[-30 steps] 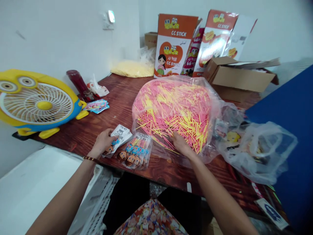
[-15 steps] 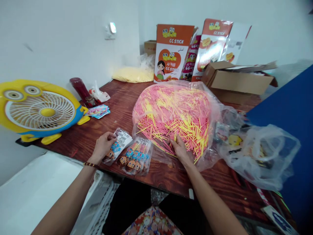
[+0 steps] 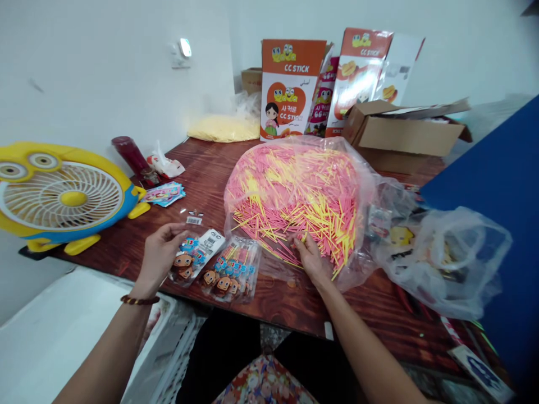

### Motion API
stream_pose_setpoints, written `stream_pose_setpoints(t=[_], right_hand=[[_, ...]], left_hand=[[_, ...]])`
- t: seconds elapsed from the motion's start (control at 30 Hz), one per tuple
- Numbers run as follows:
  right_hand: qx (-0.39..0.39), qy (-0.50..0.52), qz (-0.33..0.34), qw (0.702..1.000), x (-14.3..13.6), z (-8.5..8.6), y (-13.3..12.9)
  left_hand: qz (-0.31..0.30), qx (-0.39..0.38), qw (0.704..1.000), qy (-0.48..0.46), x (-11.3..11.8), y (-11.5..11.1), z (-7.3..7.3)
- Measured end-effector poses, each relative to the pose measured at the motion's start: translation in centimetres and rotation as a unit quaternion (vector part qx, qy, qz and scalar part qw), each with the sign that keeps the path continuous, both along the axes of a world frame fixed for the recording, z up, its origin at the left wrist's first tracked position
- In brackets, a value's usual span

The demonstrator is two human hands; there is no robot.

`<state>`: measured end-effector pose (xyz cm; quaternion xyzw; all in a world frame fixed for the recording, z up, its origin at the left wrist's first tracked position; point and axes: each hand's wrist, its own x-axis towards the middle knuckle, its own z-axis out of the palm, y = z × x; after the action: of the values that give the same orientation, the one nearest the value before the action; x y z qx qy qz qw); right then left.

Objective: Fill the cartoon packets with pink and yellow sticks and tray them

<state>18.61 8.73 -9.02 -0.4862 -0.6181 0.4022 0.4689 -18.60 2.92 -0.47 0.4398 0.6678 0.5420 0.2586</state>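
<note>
My left hand [image 3: 159,252] pinches the edge of a clear plastic packet [image 3: 193,220] with a barcode near its top, raised off a stack of like packets [image 3: 206,247] printed with a brown monkey face and blue letters. Just right of it lies a fanned group of monkey packets [image 3: 229,275] with pink and yellow sticks showing inside. My right hand [image 3: 310,257] is at the near edge of a heap of thin pink and yellow sticks [image 3: 295,196], its fingers closed on a few. The heap lies in an open clear plastic bag [image 3: 366,179].
A yellow and blue fan [image 3: 71,196] stands at the left, near a dark red bottle [image 3: 131,157] and several colourful cards [image 3: 166,193]. Printed cartons [image 3: 290,84] and an open brown box [image 3: 410,134] stand behind. At the right sits a white plastic bag [image 3: 446,264].
My left hand has moved left and slightly down, drawing one packet away from the stack. My right hand stays at the sticks. The view has shifted slightly.
</note>
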Motion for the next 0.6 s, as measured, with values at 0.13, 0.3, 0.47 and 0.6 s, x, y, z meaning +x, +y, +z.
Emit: stream_pose_setpoints(t=[0.13, 0.3, 0.47, 0.6], right_hand=[[-0.012, -0.050, 0.011, 0.999, -0.1, 0.5, -0.2], [-0.011, -0.050, 0.019, 0.999, 0.0, 0.7, 0.2], [-0.021, -0.020, 0.022, 0.999, 0.3, 1.1, 0.5], [-0.006, 0.066, 0.013, 0.998, 0.5, 1.7, 0.2]], left_hand=[[-0.029, 0.022, 0.990, -0.138, 3.5, -1.9, 3.0], [-0.125, -0.048, 0.954, -0.268, 9.6, -4.3, 3.5], [-0.196, -0.106, 0.909, -0.352, 14.0, -5.9, 1.8], [-0.214, -0.123, 0.903, -0.351, 15.7, -6.5, 0.7]])
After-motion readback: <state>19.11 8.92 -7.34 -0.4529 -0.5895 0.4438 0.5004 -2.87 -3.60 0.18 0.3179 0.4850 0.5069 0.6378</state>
